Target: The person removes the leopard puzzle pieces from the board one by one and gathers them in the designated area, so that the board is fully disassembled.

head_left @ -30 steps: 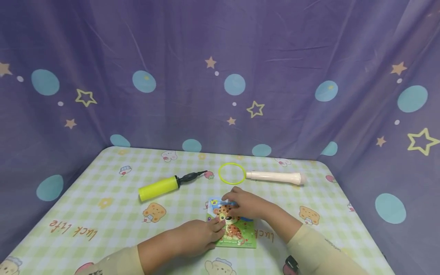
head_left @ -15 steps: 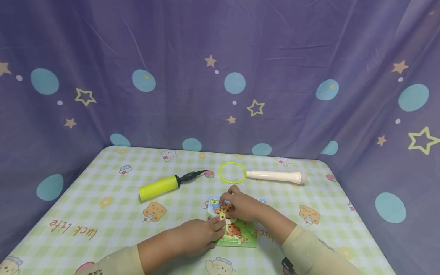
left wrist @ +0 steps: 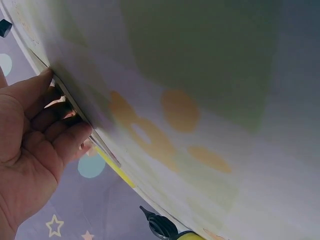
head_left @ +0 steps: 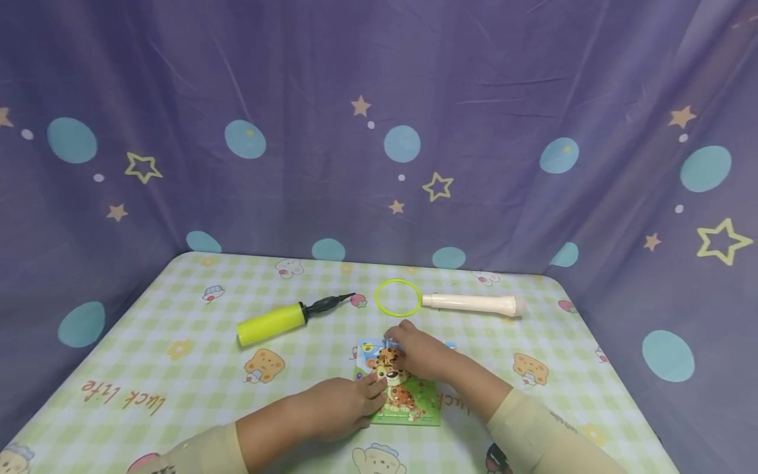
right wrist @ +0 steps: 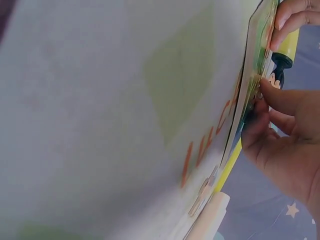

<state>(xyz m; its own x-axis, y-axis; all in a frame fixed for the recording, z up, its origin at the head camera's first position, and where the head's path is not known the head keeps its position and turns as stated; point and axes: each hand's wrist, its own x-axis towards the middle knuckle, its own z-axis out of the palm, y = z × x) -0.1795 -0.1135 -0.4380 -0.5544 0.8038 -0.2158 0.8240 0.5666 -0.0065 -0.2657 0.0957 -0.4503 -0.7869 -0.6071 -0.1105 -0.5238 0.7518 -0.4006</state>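
A flat board with a cartoon leopard on blue and green, which looks like a jigsaw puzzle, lies near the table's middle. My left hand rests over its left side, fingertips on the picture and thumb at the near edge. In the left wrist view, the left hand's fingers bend over the board's edge. My right hand works at the puzzle's far part, covering its upper right. The right wrist view shows the right thumb and curled fingers close at the board; I cannot tell whether a piece is between them.
A yellow hand pump with a black nozzle lies at the back left. Behind the puzzle is a yellow-green ring attached to a pale pink handle. A checked cloth covers the table, and a purple curtain hangs behind.
My right hand's fingers drew in and shifted left over the leopard's head, then moved slightly back right. The left hand and the puzzle have stayed in place.
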